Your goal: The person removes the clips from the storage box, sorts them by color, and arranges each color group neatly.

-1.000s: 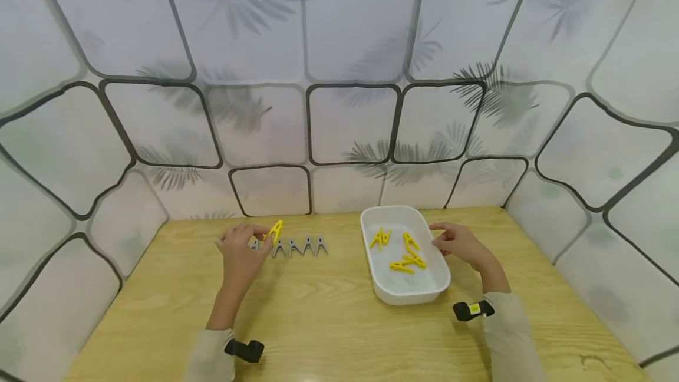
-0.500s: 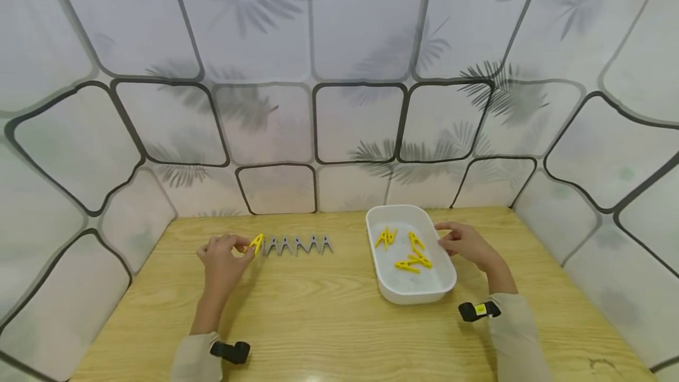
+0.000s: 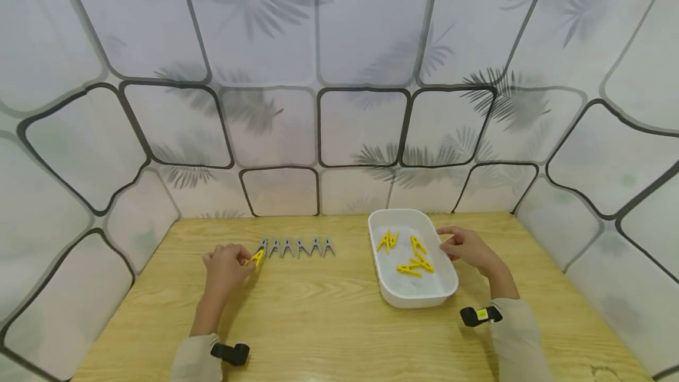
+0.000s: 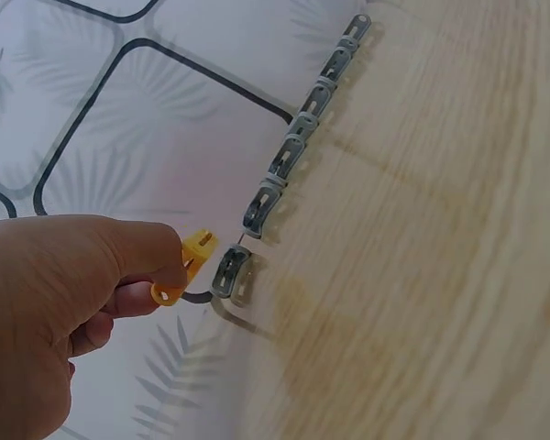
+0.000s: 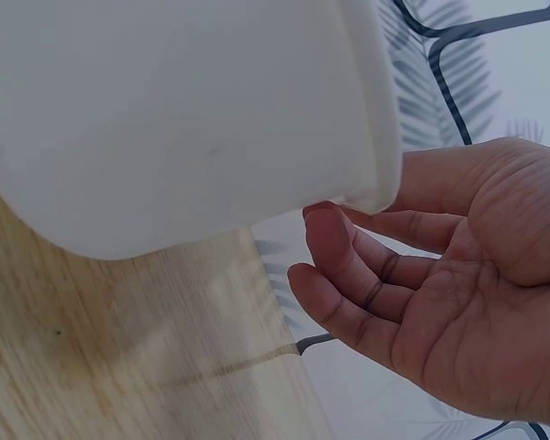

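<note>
My left hand [image 3: 225,267] pinches a yellow clothespin [image 3: 257,259] between thumb and fingers, just in front of the left end of a row of grey clothespins [image 3: 287,247]. In the left wrist view this yellow clothespin [image 4: 194,260] is close beside the nearest grey clothespin [image 4: 230,271], with a small gap between them. My right hand [image 3: 467,249] holds the right rim of a white plastic tub [image 3: 391,296]. In the right wrist view its curled fingers [image 5: 328,240] touch below the rim, while part of the hand is hidden behind the tub wall. Several yellow clothespins [image 3: 421,262] lie inside the tub.
Everything stands on a wood-grain table [image 3: 329,335]. A patterned white backdrop [image 3: 361,128] rises along the table's back and sides. Each wrist carries a black strapped-on camera, the left camera [image 3: 231,353] near the table's front.
My left hand has moved left with the yellow clothespin, then lowered it slightly toward me at the row's left end. My right hand stays at the tub's rim. The head view has shifted slightly.
</note>
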Available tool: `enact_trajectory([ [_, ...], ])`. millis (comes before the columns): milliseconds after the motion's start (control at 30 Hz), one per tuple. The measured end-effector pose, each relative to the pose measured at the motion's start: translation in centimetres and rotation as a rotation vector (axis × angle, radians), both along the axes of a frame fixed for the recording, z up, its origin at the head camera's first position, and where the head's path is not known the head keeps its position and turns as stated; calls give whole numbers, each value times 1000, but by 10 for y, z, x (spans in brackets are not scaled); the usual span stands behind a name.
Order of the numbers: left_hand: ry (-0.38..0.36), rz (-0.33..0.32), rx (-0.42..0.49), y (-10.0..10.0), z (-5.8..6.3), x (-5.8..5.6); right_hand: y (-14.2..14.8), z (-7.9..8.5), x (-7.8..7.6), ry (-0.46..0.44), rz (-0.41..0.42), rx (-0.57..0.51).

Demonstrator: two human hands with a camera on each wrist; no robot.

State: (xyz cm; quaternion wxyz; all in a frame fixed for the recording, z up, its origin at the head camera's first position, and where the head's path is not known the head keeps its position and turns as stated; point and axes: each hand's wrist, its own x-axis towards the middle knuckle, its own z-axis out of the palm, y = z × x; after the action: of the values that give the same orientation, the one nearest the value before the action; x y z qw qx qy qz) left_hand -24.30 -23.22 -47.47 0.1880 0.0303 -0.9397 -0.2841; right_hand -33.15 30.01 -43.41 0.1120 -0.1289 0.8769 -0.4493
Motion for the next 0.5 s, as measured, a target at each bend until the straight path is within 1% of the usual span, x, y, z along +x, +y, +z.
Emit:
enact_trajectory([
  [100,18,-6,-13,1,-4,2,0,-1,1,1,1,6],
  [200,21,-8,-11,1,-6,1,0,-1,2,1,1,4],
  [500,-29,-7,-12,-1,-7,0,1,-1,-1,12,9,1],
])
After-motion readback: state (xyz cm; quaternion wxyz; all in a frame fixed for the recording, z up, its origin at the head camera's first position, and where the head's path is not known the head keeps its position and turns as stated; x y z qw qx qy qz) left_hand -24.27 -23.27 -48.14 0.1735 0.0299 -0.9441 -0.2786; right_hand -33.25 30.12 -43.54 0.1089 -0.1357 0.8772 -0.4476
